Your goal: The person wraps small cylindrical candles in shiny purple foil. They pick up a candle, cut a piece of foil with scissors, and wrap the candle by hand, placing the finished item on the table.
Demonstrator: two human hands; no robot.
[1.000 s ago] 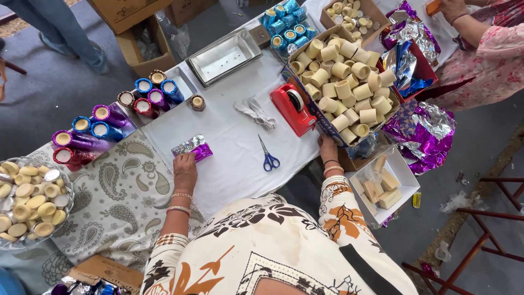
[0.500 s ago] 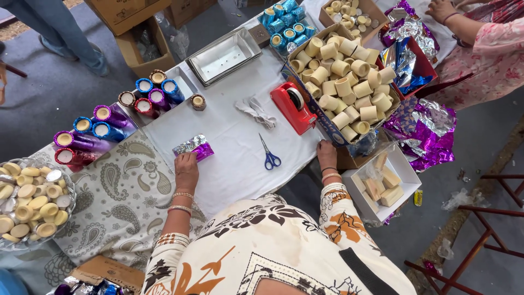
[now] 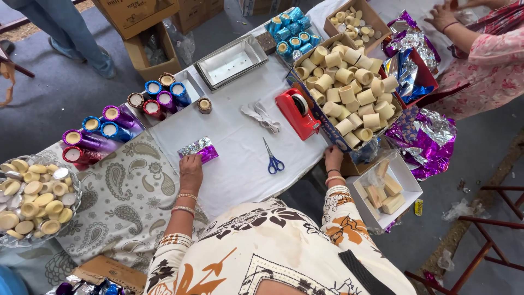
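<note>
My left hand (image 3: 190, 167) rests flat on the white cloth, its fingertips on a small sheet of shiny purple foil (image 3: 199, 148). My right hand (image 3: 333, 157) lies at the table's near right edge, touching the lower corner of the cardboard box of plain tan paper tubes (image 3: 349, 90); it holds nothing that I can see. Blue-handled scissors (image 3: 272, 159) lie between my hands. A red tape dispenser (image 3: 297, 112) stands beside the box.
Foil-wrapped tubes in purple, red and blue (image 3: 117, 128) line the left. A glass bowl of round discs (image 3: 30, 198) sits far left, a metal tray (image 3: 231, 60) at the back. Another person's hands (image 3: 445, 16) work top right near loose foil (image 3: 423, 134). A small white box (image 3: 385, 190) sits lower right.
My right hand has slid down from beside the tape dispenser to the table's near edge at the box corner. My left hand stays on the purple foil.
</note>
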